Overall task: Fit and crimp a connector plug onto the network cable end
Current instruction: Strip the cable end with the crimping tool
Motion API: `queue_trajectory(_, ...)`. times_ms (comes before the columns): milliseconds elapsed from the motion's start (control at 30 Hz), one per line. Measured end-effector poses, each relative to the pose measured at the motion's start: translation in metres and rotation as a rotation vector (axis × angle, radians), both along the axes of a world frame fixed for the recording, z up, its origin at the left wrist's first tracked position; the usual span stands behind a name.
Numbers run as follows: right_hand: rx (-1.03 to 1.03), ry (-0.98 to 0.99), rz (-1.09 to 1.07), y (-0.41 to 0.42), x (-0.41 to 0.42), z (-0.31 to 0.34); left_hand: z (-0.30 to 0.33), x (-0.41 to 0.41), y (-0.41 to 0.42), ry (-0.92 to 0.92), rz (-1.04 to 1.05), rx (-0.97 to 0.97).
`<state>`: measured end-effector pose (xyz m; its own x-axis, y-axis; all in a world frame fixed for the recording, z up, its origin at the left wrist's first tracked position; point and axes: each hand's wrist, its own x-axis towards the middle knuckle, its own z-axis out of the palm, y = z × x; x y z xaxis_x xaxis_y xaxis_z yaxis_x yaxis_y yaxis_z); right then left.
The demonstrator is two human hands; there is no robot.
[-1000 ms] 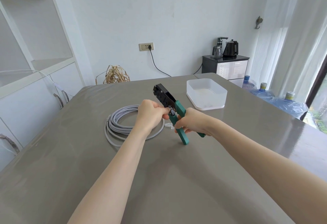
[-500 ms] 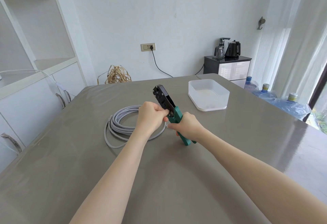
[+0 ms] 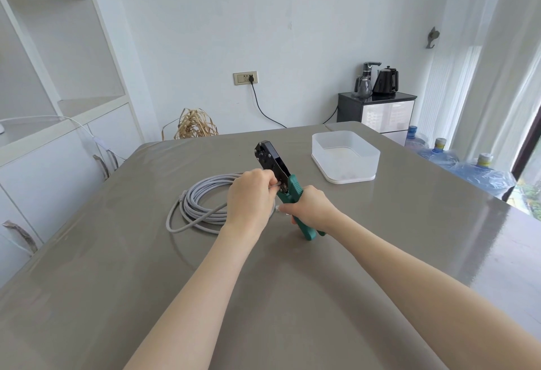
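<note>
Grey network cable [image 3: 202, 203] lies coiled on the bench [image 3: 292, 296] at nine o'clock of my hands. My left hand [image 3: 253, 194] pinches the cable end against the crimping tool [image 3: 279, 175]; the plug itself is hidden behind my fingers. My right hand [image 3: 311, 208] is curled round the green handles, which are squeezed together, black head tilted up toward eleven o'clock. A small clear piece shows just beside my right thumb; cannot tell what it is. White plastic tub [image 3: 345, 156] sits at one o'clock, well apart.
</note>
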<state>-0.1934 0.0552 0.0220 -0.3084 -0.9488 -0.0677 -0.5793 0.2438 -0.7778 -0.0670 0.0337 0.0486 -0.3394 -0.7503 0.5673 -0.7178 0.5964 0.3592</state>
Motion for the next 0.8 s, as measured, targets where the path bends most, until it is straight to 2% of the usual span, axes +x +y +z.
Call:
queue_trajectory(267,0.147,-0.105,0.12,0.005,-0.007,0.023,-0.002,-0.002,-0.002,0.005,0.005,0.012)
queue_trajectory(433,0.263,-0.099,0.202,0.007,-0.01,0.041,0.001,-0.003,0.0,0.007,0.0,0.055)
queue_trajectory(667,0.349,-0.158,0.229,0.006,-0.014,0.056,0.002,-0.003,0.001,0.006,-0.008,0.098)
queue_trajectory(800,0.35,-0.173,0.228,0.008,-0.015,0.055,0.003,-0.003,0.0,0.072,-0.025,0.151)
